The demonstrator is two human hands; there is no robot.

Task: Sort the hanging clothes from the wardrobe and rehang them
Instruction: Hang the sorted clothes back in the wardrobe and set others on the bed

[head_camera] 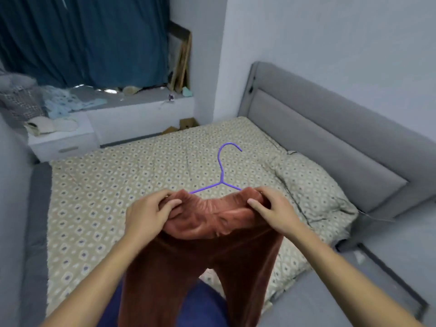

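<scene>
Bedroom, head view: patterned bed (pixel 99 185) filling the middle, grey headboard (pixel 330 128) right, blue curtain (pixel 82 36) far left. Brown trousers (pixel 212 244), near centre over the bed, waistband pinched by left hand (pixel 151 208) and right hand (pixel 273 208); purple hanger (pixel 221 171) partly inside. Rehanging seemingly under way; wardrobe out of sight. No legible writing or labels.

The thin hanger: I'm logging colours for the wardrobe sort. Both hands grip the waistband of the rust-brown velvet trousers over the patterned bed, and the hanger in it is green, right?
Not green: the head view shows a thin purple hanger. The rest holds: left hand and right hand grip the rust-brown velvet trousers over the patterned bed.
</scene>
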